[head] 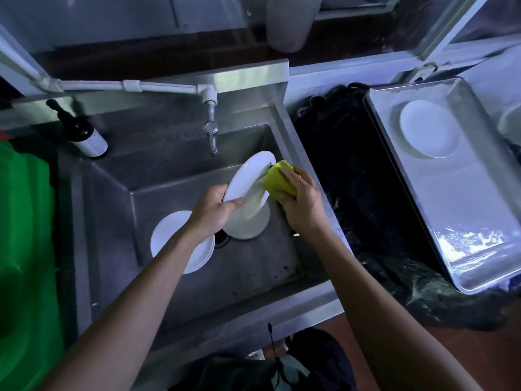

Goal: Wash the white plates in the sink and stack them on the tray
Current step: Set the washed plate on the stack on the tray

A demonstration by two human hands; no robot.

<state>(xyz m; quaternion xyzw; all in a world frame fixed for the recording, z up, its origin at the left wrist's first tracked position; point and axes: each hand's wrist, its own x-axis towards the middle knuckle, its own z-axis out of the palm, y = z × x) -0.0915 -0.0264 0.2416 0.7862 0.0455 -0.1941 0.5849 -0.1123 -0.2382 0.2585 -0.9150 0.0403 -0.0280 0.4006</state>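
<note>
My left hand (217, 210) grips a white plate (248, 177) by its lower rim and holds it tilted over the steel sink (174, 170), below the tap (211, 134). My right hand (298, 198) holds a yellow-green sponge (277, 180) pressed against the plate's right side. Another white plate (251, 225) lies in the sink under the held one. A small stack of white plates (172, 238) rests at the sink's left, partly hidden by my left forearm. One white plate (428, 128) lies on the metal tray (465, 210) at the right.
A dark bottle (84, 134) with a pale label stands on the sink's back left ledge. A green container (25, 249) fills the left edge. Dark stone counter (352, 179) separates sink and tray. A white pipe (127, 86) runs above the sink. The drain (221, 238) shows between the plates.
</note>
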